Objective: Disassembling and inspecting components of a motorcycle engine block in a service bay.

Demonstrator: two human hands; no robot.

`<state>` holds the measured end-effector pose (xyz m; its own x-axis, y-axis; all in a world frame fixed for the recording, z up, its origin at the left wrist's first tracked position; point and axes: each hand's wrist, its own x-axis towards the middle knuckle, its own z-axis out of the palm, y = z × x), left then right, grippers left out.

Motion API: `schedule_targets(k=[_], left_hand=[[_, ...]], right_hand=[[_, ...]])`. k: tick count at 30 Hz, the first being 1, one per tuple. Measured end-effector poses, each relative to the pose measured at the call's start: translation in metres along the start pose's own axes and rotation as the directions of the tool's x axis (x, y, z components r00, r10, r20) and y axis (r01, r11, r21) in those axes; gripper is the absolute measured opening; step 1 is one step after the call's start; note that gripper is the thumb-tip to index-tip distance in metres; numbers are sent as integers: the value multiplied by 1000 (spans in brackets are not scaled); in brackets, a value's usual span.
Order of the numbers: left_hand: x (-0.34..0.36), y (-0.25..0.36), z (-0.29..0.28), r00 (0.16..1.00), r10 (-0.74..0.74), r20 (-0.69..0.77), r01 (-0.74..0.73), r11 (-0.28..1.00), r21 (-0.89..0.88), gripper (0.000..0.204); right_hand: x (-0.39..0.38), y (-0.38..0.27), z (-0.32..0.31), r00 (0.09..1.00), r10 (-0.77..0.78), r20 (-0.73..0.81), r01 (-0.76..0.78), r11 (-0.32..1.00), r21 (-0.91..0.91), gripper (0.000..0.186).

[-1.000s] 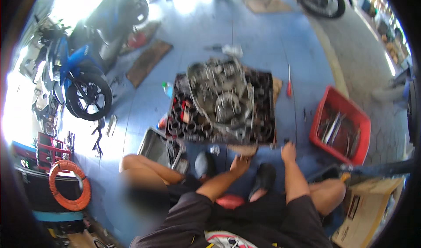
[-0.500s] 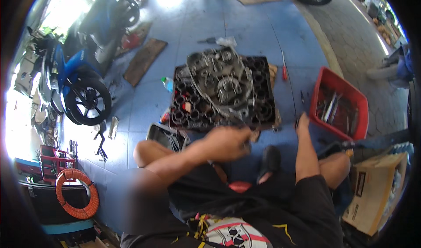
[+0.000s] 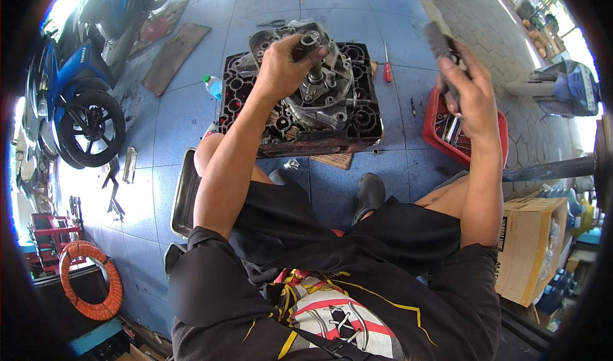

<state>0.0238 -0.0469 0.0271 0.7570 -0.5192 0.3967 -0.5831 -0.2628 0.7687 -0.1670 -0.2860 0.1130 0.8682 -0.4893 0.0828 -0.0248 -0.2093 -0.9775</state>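
The left hand [image 3: 283,67] has just risen from the crate's near edge to the engine crankcase [image 3: 345,83], at 12 o'clock from the person. Its fingers are clamped around a hollow metal sleeve [image 3: 309,40], ring end up; whether the sleeve touches the shaft [image 3: 316,78] below, I cannot tell. The right hand [image 3: 469,83] has left the floor and is now raised at 1 o'clock, gripping a dark tool [image 3: 439,40], blurred, possibly a hammer, above the red bin [image 3: 444,146]. The 2 hands are well apart, both loaded, so the work seems centred on the crankcase. That casting lies on a grimy crate [image 3: 319,146], with a red-handled screwdriver [image 3: 387,72] at its 3 o'clock and a bottle [image 3: 214,87] at 9.
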Motion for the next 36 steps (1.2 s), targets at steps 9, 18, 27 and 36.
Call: schedule_targets(k=[9, 18, 27, 36], left_hand=[[-8, -19, 31, 968, 227, -103, -225, 974, 30, 38], [-19, -18, 34, 986, 142, -88, -148, 987, -56, 36], [-18, -20, 33, 979, 147, -138, -159, 984, -79, 24], [-14, -19, 42, 982, 121, -142, -138, 984, -116, 28]], right_hand=[[21, 0, 76, 848, -445, 288, 518, 811, -272, 47], [50, 8, 129, 767, -332, 549, 637, 498, -589, 49], [67, -85, 126, 615, -786, 59, 724, 534, -436, 30], [72, -84, 132, 692, -661, 290, 720, 608, -335, 43]])
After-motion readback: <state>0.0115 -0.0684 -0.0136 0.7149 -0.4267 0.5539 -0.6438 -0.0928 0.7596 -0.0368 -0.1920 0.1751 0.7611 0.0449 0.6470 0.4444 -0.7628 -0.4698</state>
